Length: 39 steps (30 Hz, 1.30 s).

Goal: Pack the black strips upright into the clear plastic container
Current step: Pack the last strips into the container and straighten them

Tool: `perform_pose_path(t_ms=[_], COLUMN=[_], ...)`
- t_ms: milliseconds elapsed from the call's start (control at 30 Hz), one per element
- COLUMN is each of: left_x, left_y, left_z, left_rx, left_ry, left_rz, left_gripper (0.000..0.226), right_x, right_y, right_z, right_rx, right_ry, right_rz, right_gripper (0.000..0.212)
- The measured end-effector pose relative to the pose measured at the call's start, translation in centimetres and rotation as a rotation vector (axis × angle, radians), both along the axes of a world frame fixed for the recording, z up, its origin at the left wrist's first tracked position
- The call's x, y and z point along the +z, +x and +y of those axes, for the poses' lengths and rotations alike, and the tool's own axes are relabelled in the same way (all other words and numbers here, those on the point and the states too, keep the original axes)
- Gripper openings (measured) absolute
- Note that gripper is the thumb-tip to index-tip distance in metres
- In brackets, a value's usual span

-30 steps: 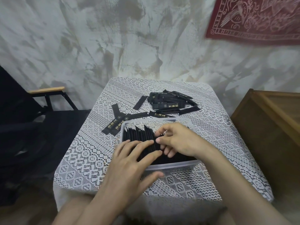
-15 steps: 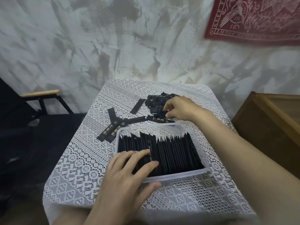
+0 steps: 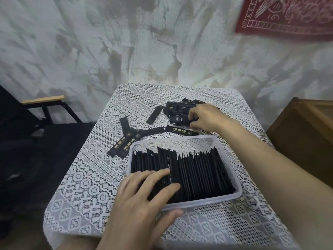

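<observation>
Head view. The container [image 3: 238, 192] stands on the tablecloth [image 3: 86, 177] near the front edge. It is almost filled by a row of strips [image 3: 201, 170] set on edge, and only a bare band of floor is left along the far wall.

The left hand [image 3: 144, 193] is laid open. Its fingers lie straight across the tops of the row's left part, and the thumb is outside the near wall.

The right hand [image 3: 203, 118] is reached past the container to the pile [image 3: 177, 110]. Fingers and thumb are curled about the pile's near edge, so strips are grasped there; how many cannot be told. One loose strip [image 3: 180, 131] lies just beyond the far wall, and fanned strips [image 3: 126, 139] lie off the far left corner.

Recommended procedure for the pick:
- Only a thin bundle should be taken, since little room appears to be left.
- The bundle should be squared against the cloth before it is lifted.
- The row should be pushed aside by the flat left hand, so that a slot is opened.
- The bundle should be lowered edge-first into the slot, then released once it is supported on both faces
</observation>
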<state>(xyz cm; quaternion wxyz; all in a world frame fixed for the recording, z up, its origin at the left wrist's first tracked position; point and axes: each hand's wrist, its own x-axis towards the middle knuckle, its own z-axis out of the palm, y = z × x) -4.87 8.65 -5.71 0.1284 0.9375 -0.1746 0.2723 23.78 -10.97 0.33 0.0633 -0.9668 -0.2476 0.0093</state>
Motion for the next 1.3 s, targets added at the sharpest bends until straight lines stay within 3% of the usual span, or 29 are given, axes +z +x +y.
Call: perform_pose_path(t_ms=[267,467,600,700,900,1300], left_x=[0.1,0.3,0.6,0.9,1.5,2.0], left_y=[-0.1,-0.2,-0.5,-0.7,-0.9,-1.0], left_z=[0.0,-0.1,-0.2,-0.3,-0.3,-0.3], left_rx=[0.009,0.008,0.028,0.032,0.024,0.021], left_ry=[0.009,0.0,-0.001,0.004,0.014,0.005], left_rz=[0.013,0.031,0.083,0.106,0.13,0.127], left_gripper=[0.045,0.046,0.047,0.047,0.047,0.054], right_x=[0.3,5.9,7.3,5.9,2.8,1.6], right_y=[-0.6,-5.6,-12.3,-16.8,-19.2,-18.0], right_z=[-0.2,0.0,-0.2,-0.1,1.3,0.8], right_rx=[-0.015,-0.094,-0.074,-0.076,-0.175,-0.171], right_ry=[0.0,0.339,0.546,0.473,0.31,0.591], right_rz=[-0.03,-0.043,0.149,0.249,0.224,0.471], right_gripper=[0.024,0.012,0.009,0.012,0.022,0.044])
